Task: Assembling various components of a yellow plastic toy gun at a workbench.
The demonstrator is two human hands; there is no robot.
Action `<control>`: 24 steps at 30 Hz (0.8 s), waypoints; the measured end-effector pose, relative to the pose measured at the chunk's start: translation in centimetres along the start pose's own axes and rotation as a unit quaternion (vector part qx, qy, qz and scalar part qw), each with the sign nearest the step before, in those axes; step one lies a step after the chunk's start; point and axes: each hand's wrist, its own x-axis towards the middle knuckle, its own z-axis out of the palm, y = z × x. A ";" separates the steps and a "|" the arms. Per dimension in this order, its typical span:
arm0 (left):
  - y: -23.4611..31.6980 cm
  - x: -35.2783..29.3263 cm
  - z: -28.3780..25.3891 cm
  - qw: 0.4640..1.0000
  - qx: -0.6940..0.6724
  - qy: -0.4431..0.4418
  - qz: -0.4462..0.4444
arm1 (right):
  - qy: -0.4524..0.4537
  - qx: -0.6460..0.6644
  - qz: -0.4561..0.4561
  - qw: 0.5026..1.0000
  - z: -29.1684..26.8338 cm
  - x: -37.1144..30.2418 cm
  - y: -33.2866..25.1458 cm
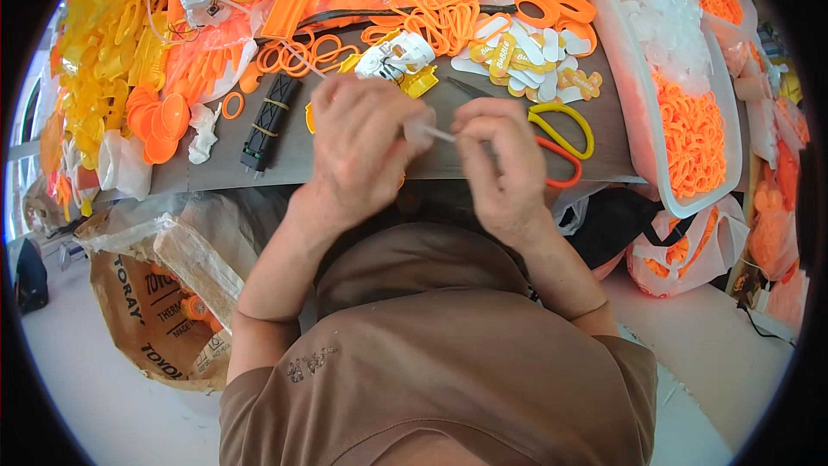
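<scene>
My left hand (358,142) is closed, with a small translucent piece (420,131) pinched at its fingertips. A thin whitish tube (442,134) runs from that piece to my right hand (502,160), whose fingers are closed on its other end. Both hands are at chest height over the table's near edge. Scissors with one yellow and one red handle loop (588,140) show behind my right hand; I cannot tell whether they touch it. Beyond my hands sits a white plastic toy body (395,59) with yellow parts. A black battery-case-like part (269,123) with bands lies left of my left hand.
Piles of yellow parts (103,52) and orange rings (440,13) crowd the table's back and left. Bubble-shaped labels (522,56) lie beyond the scissors. A white bin (634,121) holds orange and translucent pieces at right. A brown paper sack (129,311) stands at lower left.
</scene>
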 end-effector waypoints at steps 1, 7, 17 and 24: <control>-1.0 0.2 0.0 1.000 0.009 0.016 -0.016 | 0.015 0.012 0.032 0.999 -0.5 0.0 0.2; -2.5 0.4 0.2 0.995 -0.056 -0.009 -0.087 | 0.036 0.275 0.204 0.939 -2.1 0.6 1.1; -2.6 0.9 -0.5 0.981 -0.142 -0.041 -0.129 | -0.097 0.257 0.289 0.917 1.3 4.6 2.5; -3.0 1.1 -1.0 0.985 -0.103 -0.100 -0.094 | 0.021 -0.104 -0.026 0.994 2.1 3.0 2.8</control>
